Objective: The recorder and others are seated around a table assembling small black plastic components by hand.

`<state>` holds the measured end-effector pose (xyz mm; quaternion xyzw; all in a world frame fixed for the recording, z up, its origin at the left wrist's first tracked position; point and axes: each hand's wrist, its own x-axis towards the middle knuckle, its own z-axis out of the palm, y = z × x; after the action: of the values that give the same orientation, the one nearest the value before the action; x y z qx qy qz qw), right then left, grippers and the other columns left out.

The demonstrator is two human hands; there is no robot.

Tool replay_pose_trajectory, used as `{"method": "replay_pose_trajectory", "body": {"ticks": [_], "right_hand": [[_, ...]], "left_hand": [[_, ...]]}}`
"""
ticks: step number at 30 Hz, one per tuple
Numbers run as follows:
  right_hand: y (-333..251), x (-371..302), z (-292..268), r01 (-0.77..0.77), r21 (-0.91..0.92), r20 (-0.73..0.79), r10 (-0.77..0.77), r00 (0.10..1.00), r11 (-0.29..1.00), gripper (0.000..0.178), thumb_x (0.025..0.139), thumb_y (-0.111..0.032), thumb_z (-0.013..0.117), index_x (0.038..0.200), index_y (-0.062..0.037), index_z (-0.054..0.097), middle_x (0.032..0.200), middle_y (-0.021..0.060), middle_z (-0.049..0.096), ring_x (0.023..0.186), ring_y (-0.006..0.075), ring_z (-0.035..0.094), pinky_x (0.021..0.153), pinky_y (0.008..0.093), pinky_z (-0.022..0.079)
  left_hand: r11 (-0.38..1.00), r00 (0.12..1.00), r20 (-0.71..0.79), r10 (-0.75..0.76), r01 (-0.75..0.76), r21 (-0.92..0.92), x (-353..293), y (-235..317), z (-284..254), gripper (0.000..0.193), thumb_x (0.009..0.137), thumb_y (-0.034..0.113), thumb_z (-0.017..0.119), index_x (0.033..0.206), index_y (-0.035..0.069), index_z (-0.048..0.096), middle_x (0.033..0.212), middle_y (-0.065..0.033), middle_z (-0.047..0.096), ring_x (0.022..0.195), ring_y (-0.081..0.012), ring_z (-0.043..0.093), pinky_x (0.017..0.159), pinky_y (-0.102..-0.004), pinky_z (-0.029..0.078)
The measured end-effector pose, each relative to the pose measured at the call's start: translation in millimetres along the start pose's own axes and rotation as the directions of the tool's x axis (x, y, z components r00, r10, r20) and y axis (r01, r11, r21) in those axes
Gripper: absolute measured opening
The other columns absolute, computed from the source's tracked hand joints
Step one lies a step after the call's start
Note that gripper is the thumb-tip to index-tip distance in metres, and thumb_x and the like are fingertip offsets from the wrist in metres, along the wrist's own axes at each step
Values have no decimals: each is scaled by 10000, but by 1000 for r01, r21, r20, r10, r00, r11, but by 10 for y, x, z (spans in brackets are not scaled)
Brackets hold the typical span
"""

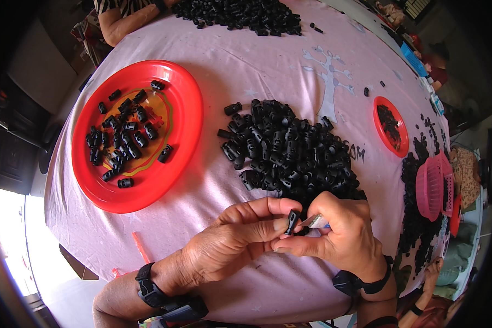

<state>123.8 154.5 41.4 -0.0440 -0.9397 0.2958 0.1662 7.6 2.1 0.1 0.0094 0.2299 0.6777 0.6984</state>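
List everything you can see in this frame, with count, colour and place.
Tablecloth: one, pink, across table
Large plate: one, red, left
Plate pieces: dozens, black, on it
Middle pile: many pieces, black, centre
Far pile: many pieces, black, top
Small plate: one, red, right
Basket: one, pink, right edge
Strip: one, reddish, lower left
Held piece: one, black, lower centre
Flat item: one, pale, beside held piece
Other people's arms: at least two, top left, lower right
Background clutter: too unclear to count
Left hand: one, bare, pinching held piece
Right hand: one, bare, gripping flat item
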Motion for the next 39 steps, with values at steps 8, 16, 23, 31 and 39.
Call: {"method": "replay_pose_trajectory", "body": {"ticks": [8,16,23,31,39], "right_hand": [[4,-3,21,11,-48,8,-11,1000,999,488,618,-427,840,649,-56,525,545,63,569,456,188,588,438,292,459],[-6,9,12,37,-92,13,-36,999,995,460,642,-410,816,626,-86,488,542,32,566,455,186,592,416,297,466],[15,-22,15,13,-124,29,-9,1000,992,504,624,-457,823,637,-55,518,536,68,558,444,208,579,426,306,452],[-44,9,-67,-17,51,15,16,1000,999,426,660,-356,826,777,-50,554,657,41,638,528,152,638,447,269,504],[-44,23,-139,-63,317,168,9,986,946,387,755,-47,708,1111,6,566,871,73,687,703,129,687,559,219,551]], "left_hand": [[999,999,-33,5,-4,35,-6,6,-2,309,873,76,610,1171,25,546,1044,-68,629,988,-154,596,910,-288,464],[997,998,-66,12,-7,73,-22,11,24,321,874,83,613,1182,32,539,1029,-56,630,957,-141,595,892,-280,461],[997,999,-41,10,-7,72,0,7,17,318,875,88,614,1178,31,539,1027,-58,631,957,-143,596,890,-283,461],[995,1000,-10,8,-7,96,-14,24,6,329,900,129,606,1206,38,528,1070,-24,611,973,-97,570,892,-268,451],[983,1000,6,16,-17,185,-2,61,-59,346,897,153,613,1210,38,521,1060,-21,612,920,-83,570,843,-245,464]]}}
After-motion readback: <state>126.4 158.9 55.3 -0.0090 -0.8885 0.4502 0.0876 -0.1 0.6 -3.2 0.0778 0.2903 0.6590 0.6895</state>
